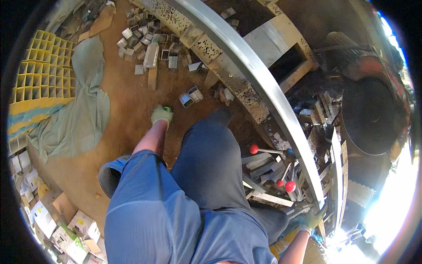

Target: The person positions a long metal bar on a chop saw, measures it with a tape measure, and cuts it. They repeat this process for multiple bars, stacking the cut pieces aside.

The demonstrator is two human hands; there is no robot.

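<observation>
Our left hand [161,113], gloved, hangs over the brown floor [125,119] left of our knee, its fingers curled around a small green item [168,109] we can only partly see. Our right hand [311,219], gloved too, is at the near right, at the near end of a long metal bar [272,90] that runs from the far middle of the scene down to the near right; whether those fingers are clamped on it or merely rest there, we cannot tell. Left of the bar's near half, we see lever handles with red knobs [290,186]. Short cut tubes [145,44] lie scattered on the far floor. On the left, a greenish cloth [90,92] drapes beside a stack of yellow square tubes [44,75], and cardboard boxes [79,222] crowd the near left.
</observation>
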